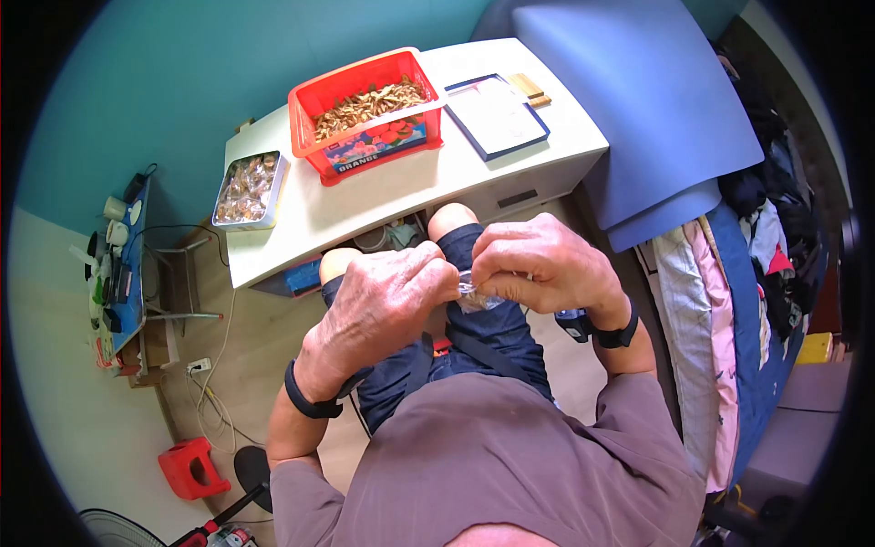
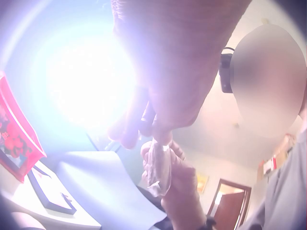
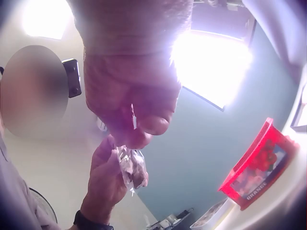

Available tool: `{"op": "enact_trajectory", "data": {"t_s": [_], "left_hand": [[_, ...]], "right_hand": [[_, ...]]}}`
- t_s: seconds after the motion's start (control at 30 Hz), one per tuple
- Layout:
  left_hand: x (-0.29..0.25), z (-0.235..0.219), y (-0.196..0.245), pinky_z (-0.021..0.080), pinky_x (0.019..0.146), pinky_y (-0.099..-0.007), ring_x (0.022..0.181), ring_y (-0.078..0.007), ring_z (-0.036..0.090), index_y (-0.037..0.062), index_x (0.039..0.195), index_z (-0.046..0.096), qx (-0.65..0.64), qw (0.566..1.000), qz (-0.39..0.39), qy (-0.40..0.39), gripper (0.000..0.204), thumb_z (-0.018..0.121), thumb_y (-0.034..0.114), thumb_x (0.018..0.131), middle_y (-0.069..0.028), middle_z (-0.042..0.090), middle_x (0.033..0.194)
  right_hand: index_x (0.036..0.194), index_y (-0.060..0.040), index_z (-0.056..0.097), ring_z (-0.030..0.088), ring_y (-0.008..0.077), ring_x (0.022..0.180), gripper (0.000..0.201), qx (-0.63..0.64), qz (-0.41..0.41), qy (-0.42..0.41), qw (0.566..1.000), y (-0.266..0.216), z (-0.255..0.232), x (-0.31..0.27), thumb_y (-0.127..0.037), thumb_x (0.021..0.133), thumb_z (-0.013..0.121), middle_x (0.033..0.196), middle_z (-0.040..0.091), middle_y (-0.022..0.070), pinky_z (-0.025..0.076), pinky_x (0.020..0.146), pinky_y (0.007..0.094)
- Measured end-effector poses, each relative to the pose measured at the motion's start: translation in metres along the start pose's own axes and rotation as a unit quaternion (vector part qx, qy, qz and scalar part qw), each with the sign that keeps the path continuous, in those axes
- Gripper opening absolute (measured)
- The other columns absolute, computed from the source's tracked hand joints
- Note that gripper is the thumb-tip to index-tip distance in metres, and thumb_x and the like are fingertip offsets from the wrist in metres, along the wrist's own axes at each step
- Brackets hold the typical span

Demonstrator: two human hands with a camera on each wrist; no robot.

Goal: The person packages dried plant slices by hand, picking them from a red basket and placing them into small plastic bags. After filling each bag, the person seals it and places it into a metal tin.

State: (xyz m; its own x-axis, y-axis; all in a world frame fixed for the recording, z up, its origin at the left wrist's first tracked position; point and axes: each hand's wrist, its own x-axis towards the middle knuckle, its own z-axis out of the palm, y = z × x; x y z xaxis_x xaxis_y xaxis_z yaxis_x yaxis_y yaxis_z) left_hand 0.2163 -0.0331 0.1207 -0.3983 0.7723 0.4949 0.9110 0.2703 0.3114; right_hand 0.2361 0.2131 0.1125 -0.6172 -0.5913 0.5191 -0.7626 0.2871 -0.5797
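Both hands meet above the lap, pinching a small clear plastic bag (image 1: 476, 299) with something brownish inside. The left hand (image 1: 385, 296) has thumb and fingertips at the bag's upper left edge; the right hand (image 1: 540, 264) pinches the other side of its top with curled fingers. Below the fingertips the bag (image 3: 132, 167) hangs down in the right wrist view, and the left wrist view also shows the crinkled bag (image 2: 159, 168) between the hands.
On the white desk (image 1: 365, 205) stand a red basket (image 1: 428, 128) of dried brownish pieces, a tin (image 1: 272, 219) of small wrapped packets and a dark-rimmed tray (image 1: 499, 118). A red stool (image 1: 194, 467) and cables lie left; bedding (image 1: 697, 346) is at right.
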Motion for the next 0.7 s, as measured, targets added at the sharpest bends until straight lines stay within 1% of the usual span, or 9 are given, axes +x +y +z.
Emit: {"op": "enact_trajectory", "data": {"t_s": [0.13, 0.3, 0.37, 0.43, 0.47, 0.5, 0.57, 0.63, 0.7], "left_hand": [[-0.007, 0.007, -0.003, 0.050, 0.061, -0.0402, 0.077, -0.0297, 0.062, 0.0036, 0.093, 0.050, -0.079, 0.992, -0.025, -0.096, 0.017, 0.065, 0.001, 0.084, -0.0118, 0.049, 0.084], [-0.019, 0.027, -0.003, 0.050, 0.064, -0.0417, 0.078, -0.0356, 0.058, 0.0014, 0.093, 0.049, -0.126, 0.987, -0.066, -0.080, 0.017, 0.061, -0.004, 0.082, -0.0145, 0.048, 0.084], [-0.022, 0.029, 0.002, 0.050, 0.067, -0.0390, 0.076, -0.0346, 0.060, 0.0015, 0.087, 0.050, -0.143, 0.983, -0.090, -0.065, 0.018, 0.065, -0.007, 0.084, -0.0145, 0.056, 0.086], [-0.028, 0.037, 0.001, 0.049, 0.064, -0.0426, 0.073, -0.0360, 0.055, -0.0007, 0.088, 0.050, -0.178, 0.980, -0.087, -0.019, 0.019, 0.064, -0.008, 0.079, -0.0157, 0.048, 0.080], [-0.032, 0.042, 0.000, 0.048, 0.064, -0.0433, 0.071, -0.0359, 0.054, -0.0008, 0.085, 0.050, -0.189, 0.977, -0.099, -0.009, 0.020, 0.065, -0.010, 0.077, -0.0161, 0.049, 0.079], [-0.034, 0.043, 0.001, 0.048, 0.064, -0.0433, 0.071, -0.0359, 0.054, -0.0008, 0.085, 0.050, -0.189, 0.977, -0.101, -0.009, 0.020, 0.065, -0.010, 0.077, -0.0161, 0.049, 0.079], [-0.038, 0.045, 0.004, 0.049, 0.063, -0.0401, 0.072, -0.0347, 0.057, 0.0010, 0.084, 0.050, -0.178, 0.976, -0.122, -0.027, 0.021, 0.066, -0.011, 0.080, -0.0145, 0.054, 0.079], [-0.043, 0.048, 0.003, 0.048, 0.061, -0.0406, 0.070, -0.0343, 0.056, 0.0012, 0.083, 0.050, -0.173, 0.978, -0.115, -0.029, 0.021, 0.066, -0.012, 0.080, -0.0143, 0.052, 0.078], [-0.049, 0.049, 0.002, 0.047, 0.061, -0.0407, 0.070, -0.0339, 0.056, 0.0013, 0.083, 0.050, -0.204, 0.968, -0.139, -0.046, 0.021, 0.066, -0.012, 0.080, -0.0144, 0.051, 0.077]], "right_hand": [[0.092, -0.0069, 0.065, 0.066, 0.0265, 0.071, 0.009, -0.079, -0.010, -0.079, 0.994, -0.005, 0.002, -0.004, -0.009, 0.087, 0.073, 0.088, 0.064, 0.0062, 0.053, 0.057, 0.0353], [0.094, -0.0068, 0.062, 0.064, 0.0272, 0.068, 0.015, -0.076, -0.017, -0.080, 0.994, 0.012, 0.026, -0.019, -0.003, 0.082, 0.070, 0.095, 0.062, 0.0063, 0.054, 0.058, 0.0366], [0.094, -0.0056, 0.062, 0.065, 0.0276, 0.069, 0.014, -0.054, -0.005, -0.075, 0.996, 0.009, 0.032, -0.024, -0.002, 0.084, 0.071, 0.093, 0.063, 0.0068, 0.055, 0.058, 0.0366], [0.095, -0.0039, 0.060, 0.065, 0.0327, 0.075, 0.013, 0.020, 0.056, -0.040, 0.997, 0.013, 0.044, -0.031, -0.002, 0.084, 0.067, 0.084, 0.060, 0.0109, 0.054, 0.065, 0.0403], [0.100, -0.0030, 0.061, 0.068, 0.0302, 0.074, 0.016, 0.060, 0.058, 0.003, 0.997, 0.020, 0.053, -0.035, -0.002, 0.087, 0.070, 0.081, 0.063, 0.0111, 0.054, 0.064, 0.0380], [0.100, -0.0030, 0.061, 0.068, 0.0302, 0.074, 0.016, 0.062, 0.058, 0.002, 0.996, 0.019, 0.055, -0.034, -0.002, 0.087, 0.070, 0.081, 0.063, 0.0111, 0.054, 0.064, 0.0380], [0.107, -0.0021, 0.061, 0.071, 0.0265, 0.075, 0.023, 0.173, 0.159, -0.022, 0.972, 0.014, 0.060, -0.035, -0.004, 0.087, 0.072, 0.082, 0.068, 0.0113, 0.055, 0.064, 0.0342], [0.113, -0.0014, 0.061, 0.072, 0.0224, 0.073, 0.030, 0.191, 0.161, -0.009, 0.968, 0.015, 0.070, -0.040, -0.004, 0.086, 0.075, 0.083, 0.070, 0.0117, 0.055, 0.064, 0.0312], [0.115, -0.0012, 0.060, 0.072, 0.0212, 0.073, 0.031, 0.277, 0.269, -0.030, 0.922, 0.014, 0.074, -0.041, -0.006, 0.087, 0.074, 0.085, 0.071, 0.0127, 0.055, 0.064, 0.0303]]}}
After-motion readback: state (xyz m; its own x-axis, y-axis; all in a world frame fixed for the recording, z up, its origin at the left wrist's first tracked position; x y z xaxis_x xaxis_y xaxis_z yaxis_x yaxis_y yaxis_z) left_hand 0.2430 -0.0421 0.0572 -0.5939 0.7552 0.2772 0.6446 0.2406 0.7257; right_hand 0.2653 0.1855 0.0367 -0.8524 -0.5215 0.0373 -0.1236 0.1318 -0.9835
